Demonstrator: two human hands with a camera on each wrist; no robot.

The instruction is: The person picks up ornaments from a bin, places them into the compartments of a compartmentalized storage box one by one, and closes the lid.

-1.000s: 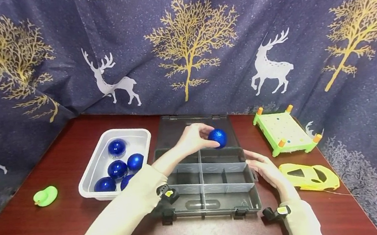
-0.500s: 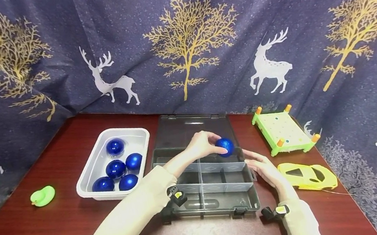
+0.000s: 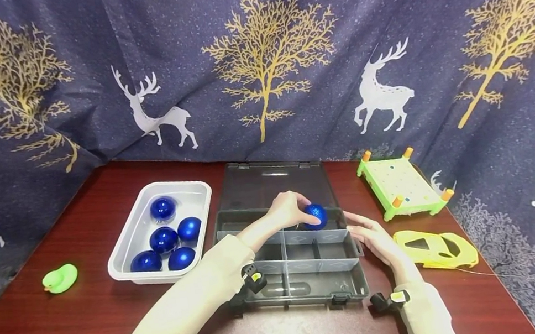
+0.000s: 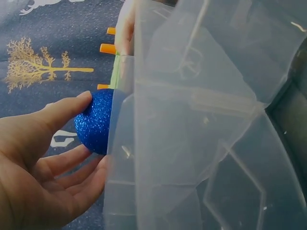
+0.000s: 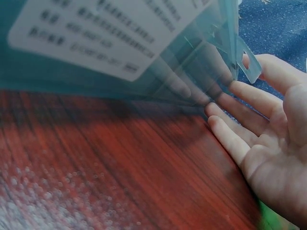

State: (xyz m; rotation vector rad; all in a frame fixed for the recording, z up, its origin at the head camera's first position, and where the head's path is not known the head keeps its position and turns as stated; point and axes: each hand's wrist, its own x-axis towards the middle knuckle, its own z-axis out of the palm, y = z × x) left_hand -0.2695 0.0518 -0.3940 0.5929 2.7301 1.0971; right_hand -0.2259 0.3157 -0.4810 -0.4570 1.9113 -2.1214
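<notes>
My left hand (image 3: 289, 210) pinches a glittery blue ball (image 3: 316, 216) between thumb and fingers, low over the back right compartment of a grey see-through divider box (image 3: 308, 298). In the left wrist view the glitter ball (image 4: 94, 122) sits partly behind a clear divider (image 4: 168, 120), thumb on one side and fingers below. At the box's right side rests my right hand (image 3: 375, 238). Seen from the right wrist, the fingers of that hand (image 5: 268, 139) lie extended against the clear side wall (image 5: 211, 62), beside a small plastic tab (image 5: 249, 64).
Left of the box, a white tray (image 3: 121, 263) holds several blue balls (image 3: 163, 240). The box lid (image 3: 250, 186) lies folded back behind. A green rubber duck (image 3: 61, 279) stands far left; a green toy bed (image 3: 402, 186) and yellow toy car (image 3: 435, 249) are at the right.
My left hand has carried the glittery ball rightward over the box, then lowered it toward the back right compartment. The right hand stays at the box's side.
</notes>
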